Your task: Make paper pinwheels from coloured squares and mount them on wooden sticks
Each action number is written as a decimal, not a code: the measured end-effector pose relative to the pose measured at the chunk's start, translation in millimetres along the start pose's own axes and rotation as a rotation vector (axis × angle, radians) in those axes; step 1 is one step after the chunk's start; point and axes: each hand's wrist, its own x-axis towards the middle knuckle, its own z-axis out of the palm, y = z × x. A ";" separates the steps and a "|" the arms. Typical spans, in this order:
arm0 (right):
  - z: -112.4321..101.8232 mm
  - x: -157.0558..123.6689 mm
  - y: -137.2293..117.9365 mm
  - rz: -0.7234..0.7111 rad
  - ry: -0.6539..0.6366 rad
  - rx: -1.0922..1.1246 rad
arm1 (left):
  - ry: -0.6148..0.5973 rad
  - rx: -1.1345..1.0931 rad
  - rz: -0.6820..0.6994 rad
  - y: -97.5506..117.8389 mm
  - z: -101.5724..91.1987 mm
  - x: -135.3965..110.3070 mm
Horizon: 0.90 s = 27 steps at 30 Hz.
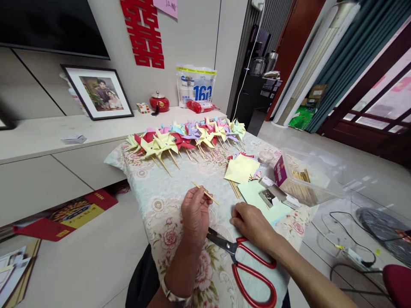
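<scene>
My left hand (195, 210) is closed around a thin wooden stick (212, 198), which slants across the fingertips over the tablecloth. To its right, my right hand (252, 220) is curled with fingers pressed together; whatever it may hold is hidden. Just below lie large scissors (231, 247) with red handles, their blades partly open and pointing toward my left wrist. A stack of square papers (242, 168), pale yellow on top, sits beyond my right hand, with a few loose sticks (235, 189) beside it. Finished paper pinwheels (205, 137) on sticks fill the table's far side.
A clear plastic box (321, 182) of wooden sticks stands at the right, near a small open box (269, 197) on light green paper (252, 192). A round clear container (266, 158) is behind the papers. Past the table are a white cabinet (32, 134) and floor cables (345, 231).
</scene>
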 end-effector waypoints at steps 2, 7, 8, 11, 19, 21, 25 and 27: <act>-1.8 4.3 -1.9 -0.020 -0.060 -0.068 | 0.013 -0.010 -0.017 -0.1 0.2 0.2; -3.4 20.7 -5.6 -0.097 -0.081 -0.094 | 0.019 -0.009 -0.034 -1.6 0.5 0.6; -2.7 24.0 -6.6 -0.110 -0.072 -0.096 | 0.016 -0.007 -0.036 -1.9 0.2 0.7; -0.9 32.5 -9.5 -0.148 -0.051 -0.113 | 0.016 -0.010 -0.048 -2.4 -0.9 1.3; -7.4 47.5 -16.7 -0.242 -0.121 -0.201 | 0.016 -0.034 -0.049 -5.4 -2.7 4.1; -7.7 49.2 -18.6 -0.243 -0.130 -0.233 | 0.017 -0.035 -0.052 -6.3 -3.2 5.1; -8.1 45.3 -17.1 -0.233 -0.144 -0.275 | 0.017 -0.038 -0.054 -7.1 -3.9 5.8; -8.4 39.5 -14.8 -0.225 -0.156 -0.281 | 0.006 -0.041 -0.052 -7.2 -3.9 5.3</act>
